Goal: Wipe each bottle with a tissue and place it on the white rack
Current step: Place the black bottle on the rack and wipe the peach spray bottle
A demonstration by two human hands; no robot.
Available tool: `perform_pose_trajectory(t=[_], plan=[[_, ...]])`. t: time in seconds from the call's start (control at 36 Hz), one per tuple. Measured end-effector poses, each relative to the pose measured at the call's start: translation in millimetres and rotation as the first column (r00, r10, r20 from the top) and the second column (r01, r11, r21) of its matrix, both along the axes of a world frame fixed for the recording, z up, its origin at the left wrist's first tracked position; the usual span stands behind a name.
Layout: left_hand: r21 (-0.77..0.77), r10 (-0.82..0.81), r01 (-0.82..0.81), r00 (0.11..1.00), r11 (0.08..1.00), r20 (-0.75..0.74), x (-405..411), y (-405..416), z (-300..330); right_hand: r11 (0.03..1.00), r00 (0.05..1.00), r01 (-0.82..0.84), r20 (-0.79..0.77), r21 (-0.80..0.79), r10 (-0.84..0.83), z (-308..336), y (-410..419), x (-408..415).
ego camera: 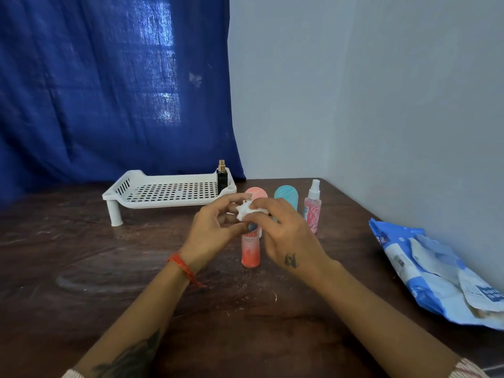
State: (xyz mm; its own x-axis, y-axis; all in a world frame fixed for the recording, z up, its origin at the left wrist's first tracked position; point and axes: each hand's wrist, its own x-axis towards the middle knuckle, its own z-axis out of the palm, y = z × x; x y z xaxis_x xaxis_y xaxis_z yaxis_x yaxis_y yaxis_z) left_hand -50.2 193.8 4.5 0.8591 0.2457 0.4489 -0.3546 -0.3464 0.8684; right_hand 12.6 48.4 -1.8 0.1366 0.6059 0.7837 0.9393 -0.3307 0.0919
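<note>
An orange bottle (250,252) stands upright on the dark wooden table (109,268) in the middle. My left hand (215,230) grips its upper part from the left. My right hand (283,236) pinches a crumpled white tissue (246,211) against the bottle's top. The white rack (169,193) stands behind on short legs, with a dark perfume bottle (222,177) upright in its right rear corner. Behind my hands stand a pink flat bottle (255,193), a teal flat bottle (286,197) and a pink spray bottle (313,207).
A blue and white tissue pack (436,274) lies at the table's right edge by the grey wall (409,105). A blue curtain (109,91) hangs behind the rack.
</note>
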Motion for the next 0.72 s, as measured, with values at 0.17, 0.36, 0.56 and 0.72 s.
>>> perform_pose_trajectory(t=[0.17,0.36,0.56,0.72], plan=[[-0.021,-0.012,0.012,0.999,1.000,-0.029,0.7,1.0,-0.9,0.993,0.982,-0.020,-0.185,0.115,0.042,3.2,-9.1,8.0],[-0.044,0.001,-0.002,1.000,0.999,-0.023,2.6,0.8,-2.2,0.995,0.999,-0.045,0.024,0.089,0.043,32.2,-10.5,-0.2],[-0.036,-0.013,0.012,1.000,0.999,-0.006,2.2,2.9,-3.9,0.957,0.910,0.018,0.400,-0.288,0.104,31.6,-6.1,4.4],[-0.048,-0.017,0.017,1.000,0.999,-0.013,3.5,2.1,-3.1,0.947,0.918,0.079,0.392,-0.312,0.053,42.2,6.2,-1.4]])
